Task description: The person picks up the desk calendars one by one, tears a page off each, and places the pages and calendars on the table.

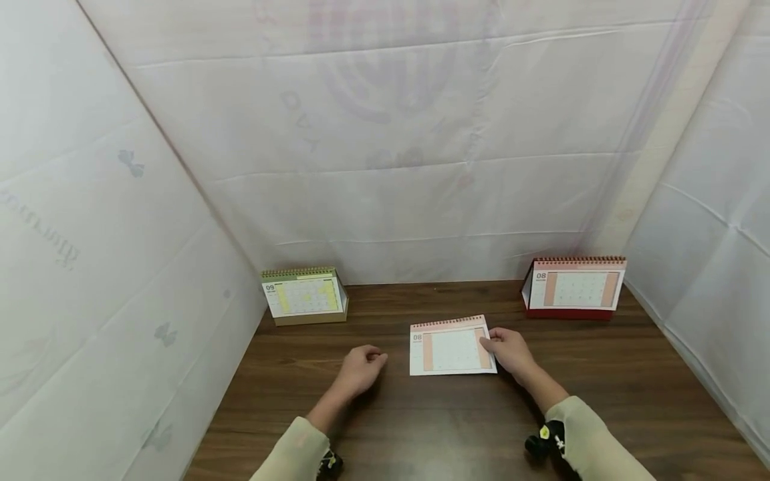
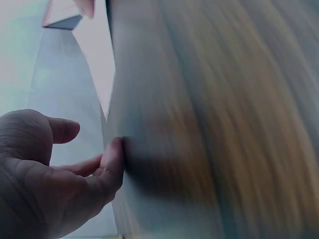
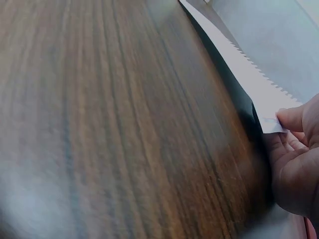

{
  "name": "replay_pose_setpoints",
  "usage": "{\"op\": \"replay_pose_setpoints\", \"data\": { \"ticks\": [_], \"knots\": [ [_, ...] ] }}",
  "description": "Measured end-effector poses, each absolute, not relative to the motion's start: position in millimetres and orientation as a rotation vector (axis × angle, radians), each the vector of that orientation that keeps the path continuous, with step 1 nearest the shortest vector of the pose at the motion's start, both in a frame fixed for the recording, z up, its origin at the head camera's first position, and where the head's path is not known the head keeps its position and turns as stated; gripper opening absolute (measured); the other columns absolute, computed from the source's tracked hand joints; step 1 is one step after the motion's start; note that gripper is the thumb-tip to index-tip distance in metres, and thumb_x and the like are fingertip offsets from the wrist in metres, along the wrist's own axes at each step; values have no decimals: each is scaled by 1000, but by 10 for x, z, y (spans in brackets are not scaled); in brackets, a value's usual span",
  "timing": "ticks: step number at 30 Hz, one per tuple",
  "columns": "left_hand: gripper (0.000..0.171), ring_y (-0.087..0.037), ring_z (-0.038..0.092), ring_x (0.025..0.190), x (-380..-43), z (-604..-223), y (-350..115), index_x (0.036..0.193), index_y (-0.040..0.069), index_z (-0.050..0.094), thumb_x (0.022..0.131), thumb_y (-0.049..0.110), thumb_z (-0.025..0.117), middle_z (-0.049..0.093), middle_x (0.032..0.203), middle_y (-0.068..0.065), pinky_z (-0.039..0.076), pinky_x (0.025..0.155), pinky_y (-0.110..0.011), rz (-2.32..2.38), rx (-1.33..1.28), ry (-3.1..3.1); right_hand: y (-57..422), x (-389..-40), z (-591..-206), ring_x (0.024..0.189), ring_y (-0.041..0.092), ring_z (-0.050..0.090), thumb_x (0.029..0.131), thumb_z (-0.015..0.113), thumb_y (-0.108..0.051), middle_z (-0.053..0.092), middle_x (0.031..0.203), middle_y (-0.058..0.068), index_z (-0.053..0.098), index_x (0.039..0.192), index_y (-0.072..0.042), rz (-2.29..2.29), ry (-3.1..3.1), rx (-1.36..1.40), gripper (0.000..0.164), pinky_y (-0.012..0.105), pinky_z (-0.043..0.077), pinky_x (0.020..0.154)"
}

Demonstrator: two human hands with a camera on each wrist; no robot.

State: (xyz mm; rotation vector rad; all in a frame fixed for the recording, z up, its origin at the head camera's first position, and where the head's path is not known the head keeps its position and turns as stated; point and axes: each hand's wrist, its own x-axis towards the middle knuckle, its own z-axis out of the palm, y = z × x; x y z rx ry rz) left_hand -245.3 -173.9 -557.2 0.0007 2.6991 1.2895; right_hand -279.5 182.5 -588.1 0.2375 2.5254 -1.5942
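Observation:
My right hand [image 1: 511, 351] pinches the right edge of a white and pink calendar page [image 1: 454, 351], thumb on its face. A row of binding holes or rings runs along the page's top edge. In the right wrist view the page [image 3: 244, 74] slants over the table, its toothed edge facing the wall, the thumb on one corner. To the left of the page, my left hand [image 1: 359, 369] is low over the table with fingers loosely bent and nothing in them. The left wrist view shows the thumb apart from the fingers [image 2: 112, 164].
A green and yellow desk calendar [image 1: 305, 296] stands at the back left of the wooden table [image 1: 433, 427]. At the back right stands a red and pink one [image 1: 574, 287]. White cloth walls [image 1: 391, 200] enclose the back and both sides.

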Motion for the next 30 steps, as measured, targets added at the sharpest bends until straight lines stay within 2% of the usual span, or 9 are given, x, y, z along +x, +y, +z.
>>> {"op": "replay_pose_setpoints", "data": {
  "ticks": [3,9,19,26,30],
  "knots": [
    [44,-19,73,92,-2439,-5568,-1591,135,-9,64,106,24,66,74,115,-17,62,80,-37,1385,-19,2597,1782,-2778,-5875,90,18,61,104,66,-23,71,93,5,73,109,0,-1637,2472,222,25,29,48,75],
    [44,-16,73,89,-2410,-5617,-1438,141,-16,56,105,8,61,71,117,-22,64,78,-32,1548,-2,2458,1717,-2743,-5891,97,20,61,104,67,-23,71,100,6,73,107,-1,-1690,2393,239,23,28,49,78],
    [51,-13,70,77,-2327,-5748,-1485,145,-19,47,100,-4,64,73,98,-15,64,73,-28,1786,52,2143,1657,-2680,-5894,89,17,62,102,70,-23,71,93,4,73,104,-1,-1721,2384,225,23,29,50,74],
    [47,-13,70,81,-2310,-5746,-1531,143,-19,50,100,-3,62,73,99,-13,64,76,-28,1797,45,2112,1639,-2645,-5892,87,18,61,101,72,-27,71,91,5,74,102,-1,-1697,2395,197,26,30,49,72],
    [44,-12,68,84,-2327,-5744,-1583,140,-19,53,100,-3,60,71,102,-14,64,77,-29,1788,8,2148,1628,-2606,-5899,88,17,65,101,73,-27,73,100,8,74,111,1,-1706,2323,201,30,30,55,73]
  ]
}}
